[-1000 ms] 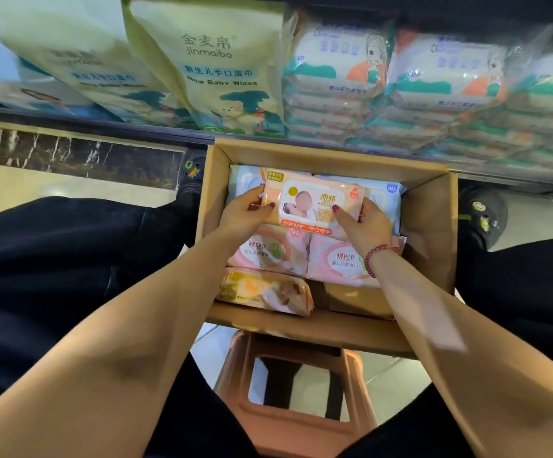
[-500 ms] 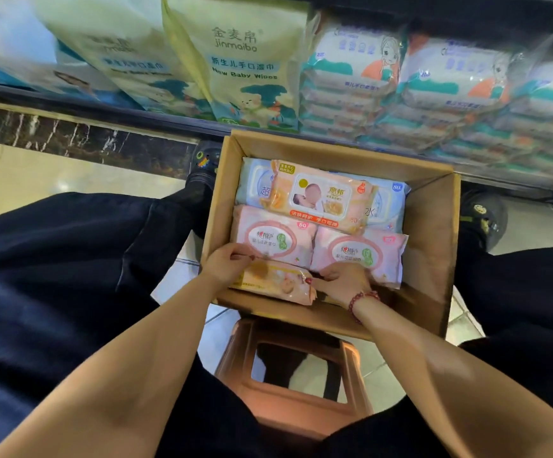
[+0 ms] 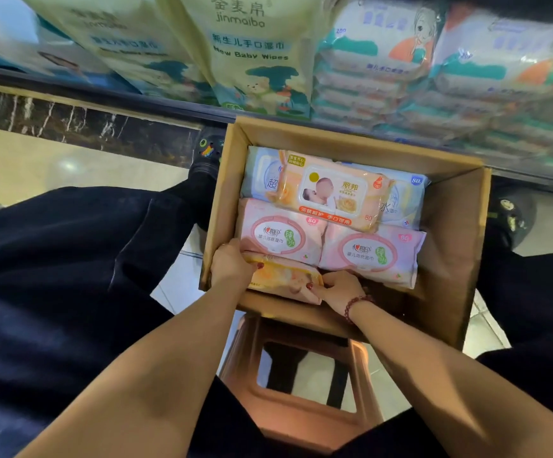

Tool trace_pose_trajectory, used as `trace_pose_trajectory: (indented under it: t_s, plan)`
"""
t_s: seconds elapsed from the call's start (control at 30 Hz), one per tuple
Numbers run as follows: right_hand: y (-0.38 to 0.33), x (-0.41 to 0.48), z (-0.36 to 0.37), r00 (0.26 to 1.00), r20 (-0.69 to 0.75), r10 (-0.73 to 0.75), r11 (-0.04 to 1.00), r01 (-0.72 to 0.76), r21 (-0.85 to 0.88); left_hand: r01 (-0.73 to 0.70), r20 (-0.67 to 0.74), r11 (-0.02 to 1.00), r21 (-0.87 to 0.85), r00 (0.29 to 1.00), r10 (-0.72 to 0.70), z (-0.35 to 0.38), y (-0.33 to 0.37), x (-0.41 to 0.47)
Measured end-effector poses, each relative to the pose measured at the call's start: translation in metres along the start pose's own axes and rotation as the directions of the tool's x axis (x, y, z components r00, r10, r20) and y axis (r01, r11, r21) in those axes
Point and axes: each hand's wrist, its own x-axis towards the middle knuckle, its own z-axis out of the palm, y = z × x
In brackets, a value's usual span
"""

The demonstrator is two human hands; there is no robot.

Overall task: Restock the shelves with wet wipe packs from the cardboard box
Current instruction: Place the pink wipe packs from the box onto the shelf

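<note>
An open cardboard box (image 3: pixel 452 246) sits in front of me, below the shelf. Inside lie two pink wipe packs (image 3: pixel 280 234), a peach pack with a baby picture (image 3: pixel 329 191) on top of pale blue packs (image 3: pixel 404 200), and an orange-yellow pack (image 3: pixel 285 279) at the near edge. My left hand (image 3: pixel 230 264) grips the left end of that orange-yellow pack. My right hand (image 3: pixel 338 287) pinches its right end, fingers curled on it.
The shelf above holds large cream baby-wipe bags (image 3: pixel 252 51) and stacks of white-and-teal packs (image 3: pixel 400 54). A brown plastic stool (image 3: pixel 305 385) stands under the box between my dark-trousered legs. Shoes (image 3: pixel 207 157) rest beside the box on the tiled floor.
Both hands left the peach baby-picture pack lying on the blue packs, moved back to the near edge of the box and took hold of the orange-yellow pack.
</note>
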Motion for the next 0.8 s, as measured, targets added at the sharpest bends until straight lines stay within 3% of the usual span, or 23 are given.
trace_pose_trajectory:
  t_s: [0.23, 0.43, 0.63, 0.7, 0.8]
  plan:
    - [0.000, 0.001, -0.001, 0.997, -0.069, -0.040, 0.998, 0.037, -0.044, -0.024, -0.016, 0.997, -0.075, 1.000, 0.023, 0.001, -0.005, -0.001]
    - [0.003, -0.019, -0.022, 0.986, -0.128, -0.105, 0.994, 0.109, 0.022, -0.024, 0.027, 0.982, -0.189, 0.999, 0.029, -0.012, 0.004, -0.004]
    - [0.002, -0.032, -0.076, 0.984, -0.174, -0.044, 0.930, 0.103, 0.352, -0.133, -0.030, 0.944, -0.302, 0.991, 0.130, -0.032, 0.032, -0.006]
    - [0.002, -0.037, -0.090, 0.983, -0.175, -0.046, 0.883, 0.122, 0.454, -0.202, -0.064, 0.878, -0.434, 0.979, 0.194, -0.039, 0.041, -0.006]
    - [0.002, -0.041, -0.097, 0.981, -0.192, -0.004, 0.788, 0.121, 0.603, -0.188, -0.035, 0.748, -0.637, 0.976, 0.215, -0.048, 0.051, -0.004]
